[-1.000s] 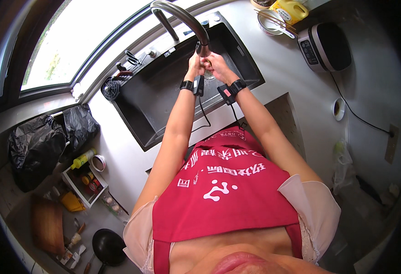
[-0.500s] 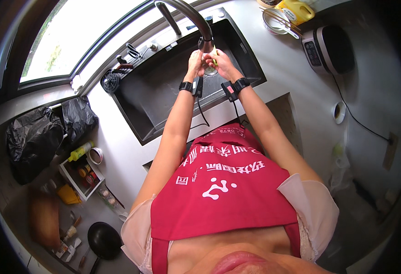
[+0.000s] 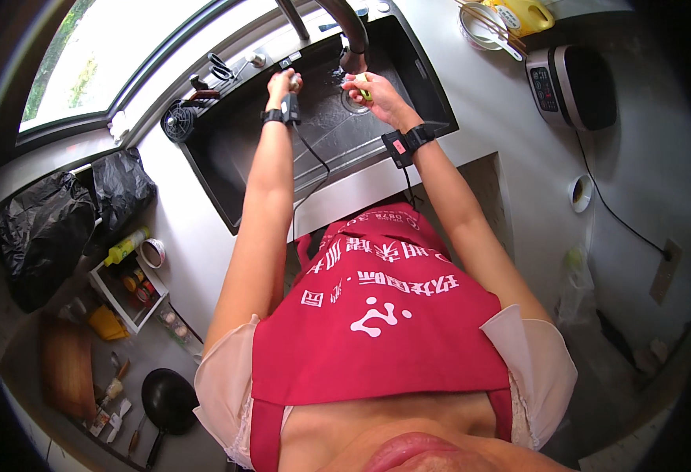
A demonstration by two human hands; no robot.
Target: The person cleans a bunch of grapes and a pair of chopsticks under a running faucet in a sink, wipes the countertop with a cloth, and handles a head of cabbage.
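Observation:
My right hand (image 3: 378, 96) is under the tap spout (image 3: 352, 60), over the black sink (image 3: 231, 200). Its fingers close on a small yellow-green thing (image 3: 365, 94), whose kind is too small to make out. My left hand (image 3: 282, 86) is curled near the sink's far wall, to the left of the tap. Something pale brown shows at its fingers, too small to name. Water marks gleam on the sink bottom, and a round drain (image 3: 353, 102) lies under my right hand. Each wrist wears a black strap with a small box and cable.
Right of the sink are a bowl with chopsticks and a white spoon (image 3: 483, 31), a yellow jug (image 3: 522, 16) and a dark cooker (image 3: 574, 86). A small black fan-shaped thing (image 3: 178, 123) is at the sink's left corner. A black pan (image 3: 168, 401) lies at lower left.
My hands, close together under the tap before, are now apart. The left has moved left toward the sink's far wall; the right stays near the spout with the yellow-green thing. The view has shifted slightly.

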